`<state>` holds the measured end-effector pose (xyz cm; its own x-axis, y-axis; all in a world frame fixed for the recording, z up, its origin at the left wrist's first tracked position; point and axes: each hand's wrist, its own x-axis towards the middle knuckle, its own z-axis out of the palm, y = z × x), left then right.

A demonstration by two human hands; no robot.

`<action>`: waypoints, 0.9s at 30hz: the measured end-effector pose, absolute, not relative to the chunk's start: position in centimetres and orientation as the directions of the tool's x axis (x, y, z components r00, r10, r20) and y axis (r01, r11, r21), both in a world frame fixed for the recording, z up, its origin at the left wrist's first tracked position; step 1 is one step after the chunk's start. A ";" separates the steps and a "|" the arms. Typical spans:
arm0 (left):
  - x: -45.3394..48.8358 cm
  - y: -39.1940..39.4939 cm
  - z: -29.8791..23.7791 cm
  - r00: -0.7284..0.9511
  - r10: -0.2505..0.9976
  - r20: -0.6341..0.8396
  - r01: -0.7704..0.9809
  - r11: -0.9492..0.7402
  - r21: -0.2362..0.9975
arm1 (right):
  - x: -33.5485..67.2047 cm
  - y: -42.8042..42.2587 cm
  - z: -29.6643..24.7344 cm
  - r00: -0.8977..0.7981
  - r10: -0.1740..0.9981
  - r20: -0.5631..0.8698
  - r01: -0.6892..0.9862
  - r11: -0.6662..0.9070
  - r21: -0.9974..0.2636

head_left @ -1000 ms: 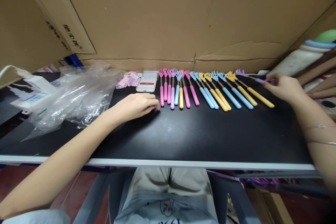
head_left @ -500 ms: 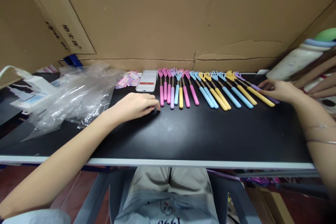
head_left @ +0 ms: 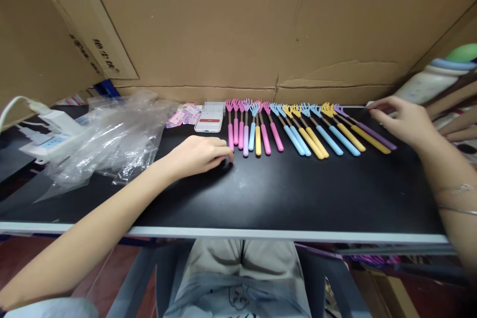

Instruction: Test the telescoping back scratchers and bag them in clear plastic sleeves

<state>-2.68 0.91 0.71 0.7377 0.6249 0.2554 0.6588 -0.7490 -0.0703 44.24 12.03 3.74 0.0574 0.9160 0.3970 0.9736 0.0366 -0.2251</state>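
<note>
A row of small hand-shaped scratchers with pink, purple, blue and yellow handles lies across the black table. My left hand rests on the table with its fingers curled, the fingertips beside the leftmost pink scratcher. Nothing shows in it. My right hand hovers just right of the row's end, fingers loosely spread and empty. The purple scratcher lies free as the last one on the right.
A white phone and pink paper slips lie left of the row. Crumpled clear plastic bags and a white power strip fill the left side. Cardboard walls the back. A bottle and cardboard pieces stand at the right.
My right hand laid the purple scratcher down at the row's right end, let go and lifted away. My left hand barely moved.
</note>
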 end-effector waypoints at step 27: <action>1.5 1.9 -1.0 0.953 0.111 0.281 0.228 -0.876 -0.426 | 24.5 3.8 -1.4 -0.934 0.072 0.351 0.190 0.929 0.317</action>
<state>1.48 1.90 -1.03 0.9532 0.1110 0.2812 0.2276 -0.8757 -0.4258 24.50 3.78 -1.36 -0.9336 0.0716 0.3510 0.1903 0.9293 0.3165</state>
